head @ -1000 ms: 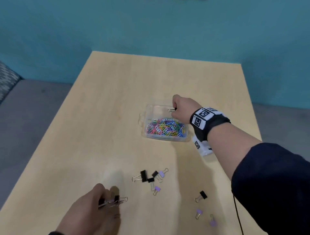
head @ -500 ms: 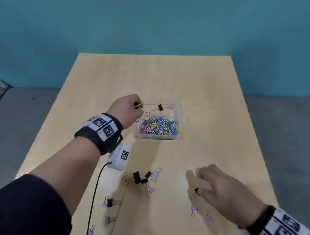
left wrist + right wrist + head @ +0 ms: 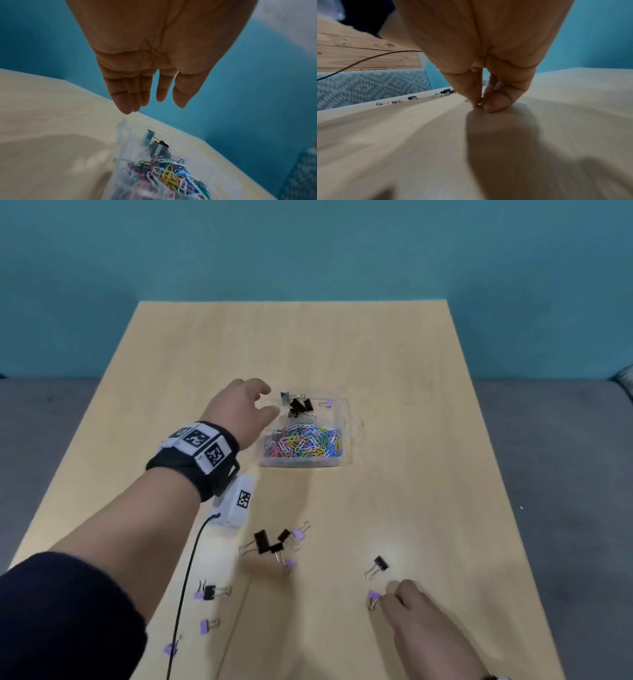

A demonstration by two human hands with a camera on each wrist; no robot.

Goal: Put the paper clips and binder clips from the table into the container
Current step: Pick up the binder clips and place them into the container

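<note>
A clear plastic container sits mid-table, with coloured paper clips in its near half and black binder clips in its far half. My left hand hovers over its far left corner, fingers straight and holding nothing. Near the front edge my right hand pinches a purple binder clip on the table; the right wrist view hides most of the clip. A black binder clip lies just beyond it.
A cluster of black and purple binder clips lies at centre front. More clips lie at the front left, near the table's edge. A white marker box with a black cable hangs under my left wrist.
My left hand has spread its fingers and the binder clips it held now lie in the container. My right hand has come down and pinched the purple clip.
</note>
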